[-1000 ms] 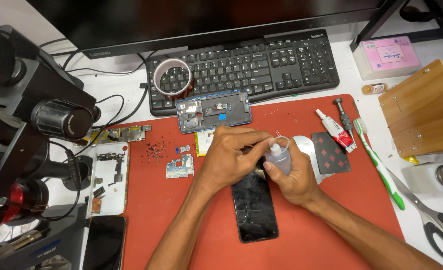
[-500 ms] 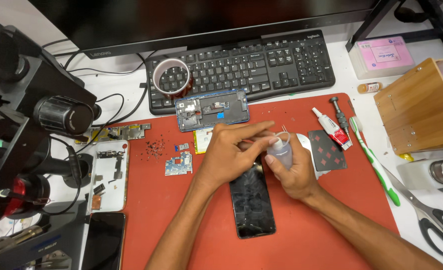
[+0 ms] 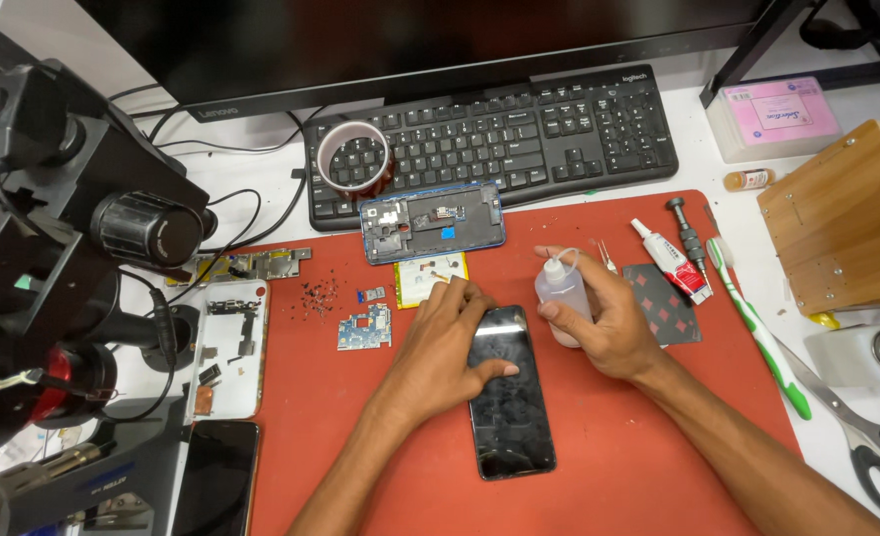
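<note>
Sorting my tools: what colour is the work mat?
Red, a plain red mat, clearest in the head view.

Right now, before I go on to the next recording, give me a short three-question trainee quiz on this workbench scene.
1. True or false: the right hand holds a small squeeze bottle.
2. What does the left hand rest on? A) keyboard B) dark phone C) scissors
3. Fill in: the roll of tape sits on the ______.

Key:
1. True; its grip wraps the bottle, nozzle up.
2. B, the phone lying on the red mat.
3. keyboard
</note>
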